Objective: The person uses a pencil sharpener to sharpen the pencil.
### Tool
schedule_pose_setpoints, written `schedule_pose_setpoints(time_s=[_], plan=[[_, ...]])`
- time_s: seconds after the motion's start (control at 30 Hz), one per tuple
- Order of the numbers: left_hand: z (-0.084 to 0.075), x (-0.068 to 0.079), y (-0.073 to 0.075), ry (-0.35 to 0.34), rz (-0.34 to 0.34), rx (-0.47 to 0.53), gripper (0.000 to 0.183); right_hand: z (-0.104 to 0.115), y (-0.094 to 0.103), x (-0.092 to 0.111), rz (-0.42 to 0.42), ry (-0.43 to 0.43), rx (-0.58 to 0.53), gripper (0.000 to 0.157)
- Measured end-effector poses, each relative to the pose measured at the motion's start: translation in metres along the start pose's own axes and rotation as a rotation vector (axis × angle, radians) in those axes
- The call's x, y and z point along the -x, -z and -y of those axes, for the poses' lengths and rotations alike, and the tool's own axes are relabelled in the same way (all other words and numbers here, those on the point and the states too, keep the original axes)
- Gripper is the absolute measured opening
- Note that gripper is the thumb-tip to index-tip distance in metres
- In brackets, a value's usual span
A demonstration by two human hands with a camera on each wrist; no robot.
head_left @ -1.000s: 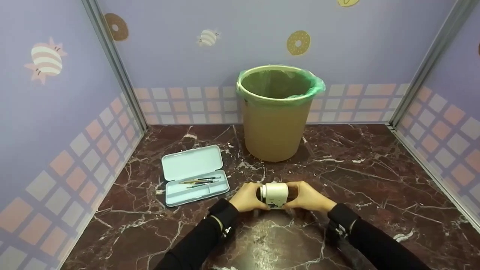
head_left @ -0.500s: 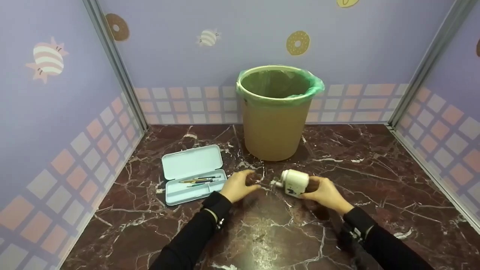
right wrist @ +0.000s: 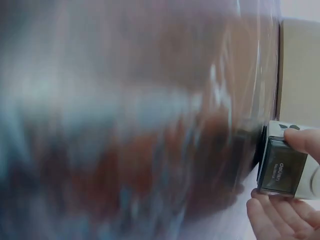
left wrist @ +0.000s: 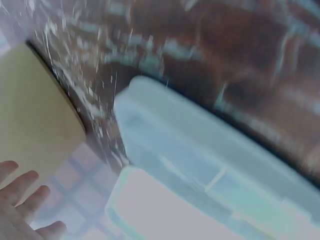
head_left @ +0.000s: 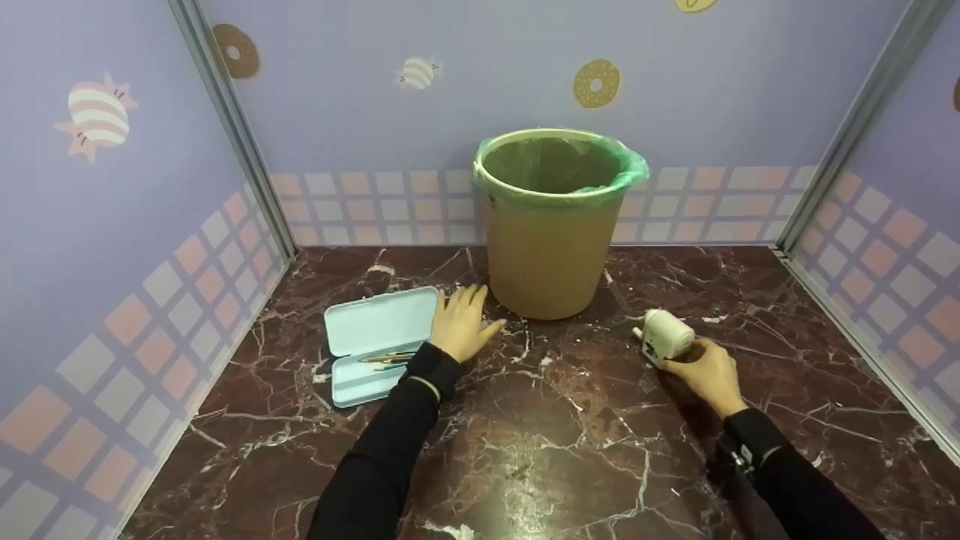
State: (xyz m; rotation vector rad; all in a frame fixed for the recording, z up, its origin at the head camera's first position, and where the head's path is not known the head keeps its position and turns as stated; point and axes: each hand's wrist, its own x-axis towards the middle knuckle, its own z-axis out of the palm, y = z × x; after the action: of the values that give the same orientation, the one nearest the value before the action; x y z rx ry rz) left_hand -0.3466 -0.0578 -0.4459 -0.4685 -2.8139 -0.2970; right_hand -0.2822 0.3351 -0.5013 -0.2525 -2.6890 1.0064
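My right hand (head_left: 709, 375) grips a small white pencil sharpener (head_left: 669, 334), thumb on the near side, just over the tabletop at the right. A crank handle sticks out on the sharpener's left. The right wrist view shows the dark see-through shavings drawer (right wrist: 283, 167) with lettering, between thumb and fingers. With fingers spread, my left hand (head_left: 459, 327) is at the right end of an open light-blue pencil case (head_left: 381, 324), overlapping its lid edge in the head view. Several pencils (head_left: 386, 358) lie in the case, partly hidden behind the hand and sleeve.
A tall tan bin (head_left: 551, 255) lined with a green bag (head_left: 634, 169) stands at the back, between the two hands. Patterned lilac walls (head_left: 337, 112) close off the back and sides of the dark marbled table (head_left: 540, 450).
Both hands were on the sharpener; the left let go and moved left and away to the case. The right hand carried the sharpener to the right and farther back, turning it.
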Motion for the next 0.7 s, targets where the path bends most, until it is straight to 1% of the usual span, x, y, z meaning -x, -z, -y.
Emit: schedule_pose_setpoints(time_s=[0.1,0.2,0.37,0.5,0.57,0.7], plan=[[0.002,-0.01,0.005,0.046,0.001,-0.067,0.079,-0.006,0.004,-0.002,-0.013,-0.034,0.014,0.066],[0.005,-0.016,0.008,0.084,0.015,-0.09,0.083,-0.009,0.005,-0.001,-0.015,-0.065,0.027,0.07],[0.012,-0.019,0.008,0.12,0.046,-0.083,0.088,-0.013,0.008,0.0,-0.021,-0.104,0.045,0.077],[0.018,-0.02,0.004,0.14,0.054,-0.075,0.091,-0.015,0.009,0.0,-0.011,-0.12,0.046,0.078],[0.019,-0.02,0.003,0.151,0.065,-0.073,0.091,-0.016,0.009,0.0,-0.001,-0.115,0.041,0.081],[0.018,-0.02,0.004,0.166,0.076,-0.061,0.089,-0.016,0.012,-0.001,0.018,-0.095,0.006,0.094]])
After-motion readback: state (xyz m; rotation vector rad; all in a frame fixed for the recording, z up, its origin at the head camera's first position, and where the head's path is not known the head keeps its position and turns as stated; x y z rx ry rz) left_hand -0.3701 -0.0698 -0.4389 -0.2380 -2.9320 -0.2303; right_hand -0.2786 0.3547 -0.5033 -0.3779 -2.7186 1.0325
